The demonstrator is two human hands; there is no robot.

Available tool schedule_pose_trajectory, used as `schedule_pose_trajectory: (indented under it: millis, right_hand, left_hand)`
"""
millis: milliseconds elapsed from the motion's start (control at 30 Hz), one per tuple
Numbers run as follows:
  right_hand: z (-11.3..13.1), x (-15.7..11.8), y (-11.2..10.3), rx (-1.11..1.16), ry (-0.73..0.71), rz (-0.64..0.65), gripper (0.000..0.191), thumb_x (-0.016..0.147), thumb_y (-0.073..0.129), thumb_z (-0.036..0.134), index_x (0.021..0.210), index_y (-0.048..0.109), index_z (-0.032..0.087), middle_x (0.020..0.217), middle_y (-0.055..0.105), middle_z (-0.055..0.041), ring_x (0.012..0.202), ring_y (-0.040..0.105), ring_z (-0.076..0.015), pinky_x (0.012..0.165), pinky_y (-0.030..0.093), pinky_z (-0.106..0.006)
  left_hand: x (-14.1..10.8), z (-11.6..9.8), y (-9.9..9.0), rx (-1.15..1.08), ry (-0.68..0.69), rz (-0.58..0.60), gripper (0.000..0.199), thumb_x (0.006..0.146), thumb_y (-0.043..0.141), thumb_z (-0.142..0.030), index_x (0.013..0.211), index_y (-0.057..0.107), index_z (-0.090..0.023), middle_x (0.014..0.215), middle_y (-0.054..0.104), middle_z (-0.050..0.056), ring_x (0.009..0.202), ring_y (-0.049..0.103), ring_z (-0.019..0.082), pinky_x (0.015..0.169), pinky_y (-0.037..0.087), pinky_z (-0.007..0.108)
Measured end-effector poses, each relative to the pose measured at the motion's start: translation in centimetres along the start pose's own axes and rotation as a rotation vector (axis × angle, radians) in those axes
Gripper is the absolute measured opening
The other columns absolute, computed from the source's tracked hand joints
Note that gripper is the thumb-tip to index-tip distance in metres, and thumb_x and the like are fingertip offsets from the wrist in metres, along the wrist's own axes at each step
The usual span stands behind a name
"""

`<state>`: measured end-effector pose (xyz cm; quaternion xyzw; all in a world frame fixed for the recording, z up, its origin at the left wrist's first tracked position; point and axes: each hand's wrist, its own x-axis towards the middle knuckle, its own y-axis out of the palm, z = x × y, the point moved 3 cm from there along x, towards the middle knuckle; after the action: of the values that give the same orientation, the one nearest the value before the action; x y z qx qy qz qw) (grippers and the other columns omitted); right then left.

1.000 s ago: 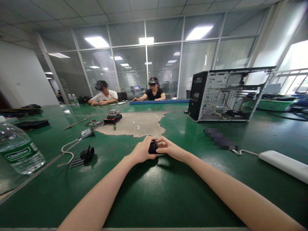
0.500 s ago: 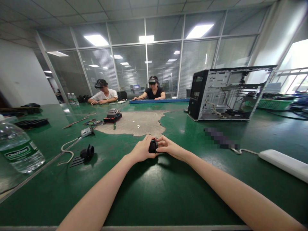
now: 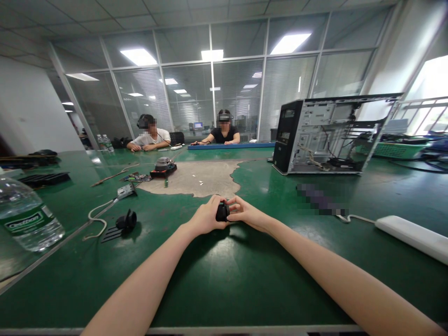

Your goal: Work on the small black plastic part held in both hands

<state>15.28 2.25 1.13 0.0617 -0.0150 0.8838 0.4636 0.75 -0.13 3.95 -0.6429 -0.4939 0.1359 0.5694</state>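
The small black part [image 3: 221, 213] is between both hands, held up just above the desk [image 3: 217, 289], straight in front of the person, near the edge of the bare patch [image 3: 196, 179]. The grip is clamped on it from both sides. The left hand [image 3: 203, 218] wraps its left side, fingers over the top and thumb below, which likely gives the steadier hold. The right hand [image 3: 252, 217] closes on the right side with thumb and fingertips only, a lighter pinch that probably suits fine turning or pressing. Holding it centrally, with both forearms reaching in evenly, seems to keep it in view and under control. The fingers hide much of it, so its exact shape and any join cannot be told.

To the left, a black round part with prongs [image 3: 128, 220] lies within easy reach, beside a pale cable [image 3: 96, 223] and a metal piece [image 3: 126, 190]. Farther off, a red-and-black part [image 3: 164, 169] sits at the patch's edge, by a circuit board [image 3: 139, 178]. The open computer case [image 3: 289, 139] stands upright on the right, its open side showing the inside, perhaps for access. A white power strip [image 3: 409, 234] lies nearer, at the far right.
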Motion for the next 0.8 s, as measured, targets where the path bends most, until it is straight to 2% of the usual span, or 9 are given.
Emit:
schedule_pose_trajectory:
  millis: [67, 200, 367, 467, 633, 800]
  right_hand:
    - [0.11, -0.13, 0.09, -0.007, -0.006, -0.006, 0.042, 0.057, 0.072, 0.021, 0.091, 0.048, 0.021, 0.079, 0.058, 0.0018, 0.075, 0.057, -0.0136, 0.072, 0.044, -0.031]
    - [0.08, -0.02, 0.3, 0.015, -0.019, -0.058, 0.03, 0.065, 0.065, 0.032, 0.086, 0.048, 0.02, 0.073, 0.057, 0.0025, 0.069, 0.056, -0.0114, 0.069, 0.044, -0.029]
    - [-0.37, 0.46, 0.12, -0.001, -0.005, -0.097, 0.032, 0.063, 0.067, 0.031, 0.087, 0.05, 0.019, 0.076, 0.057, 0.001, 0.07, 0.055, -0.0114, 0.068, 0.043, -0.028]
    - [-0.34, 0.4, 0.0, -0.004, 0.007, -0.062, 0.032, 0.062, 0.068, 0.029, 0.086, 0.051, 0.017, 0.08, 0.057, -0.0009, 0.074, 0.056, -0.0127, 0.071, 0.043, -0.03]
    - [0.19, -0.13, 0.15, -0.032, -0.031, 0.018, 0.041, 0.056, 0.072, 0.021, 0.089, 0.048, 0.021, 0.081, 0.058, 0.0012, 0.076, 0.056, -0.0137, 0.072, 0.044, -0.031]
    - [0.0, 0.08, 0.25, 0.005, -0.04, -0.055, 0.025, 0.067, 0.063, 0.034, 0.083, 0.049, 0.02, 0.075, 0.057, 0.0019, 0.072, 0.056, -0.0116, 0.07, 0.044, -0.029]
  left_hand:
    - [-0.01, -0.08, -0.08, -0.01, -0.008, 0.004, 0.054, 0.061, 0.063, -0.033, 0.107, 0.037, -0.024, 0.104, 0.048, 0.002, 0.087, 0.055, 0.021, 0.071, 0.044, 0.032]
    - [0.03, -0.08, -0.09, -0.008, 0.003, -0.01, 0.055, 0.06, 0.064, -0.034, 0.107, 0.038, -0.023, 0.104, 0.048, 0.002, 0.09, 0.054, 0.022, 0.074, 0.044, 0.032]
    - [0.06, 0.06, 0.05, 0.005, -0.002, -0.006, 0.056, 0.06, 0.064, -0.034, 0.108, 0.037, -0.023, 0.105, 0.048, 0.003, 0.089, 0.055, 0.022, 0.074, 0.044, 0.033]
    - [0.06, 0.07, 0.04, 0.018, -0.002, -0.001, 0.057, 0.06, 0.064, -0.035, 0.108, 0.036, -0.022, 0.106, 0.048, 0.003, 0.088, 0.055, 0.022, 0.073, 0.044, 0.033]
    - [0.04, 0.01, -0.05, 0.006, -0.012, 0.004, 0.055, 0.06, 0.064, -0.034, 0.108, 0.037, -0.023, 0.104, 0.048, 0.002, 0.087, 0.055, 0.022, 0.069, 0.044, 0.031]
    - [0.02, -0.06, -0.1, 0.001, -0.004, 0.001, 0.056, 0.06, 0.064, -0.035, 0.108, 0.037, -0.023, 0.104, 0.048, 0.003, 0.089, 0.055, 0.022, 0.072, 0.044, 0.032]
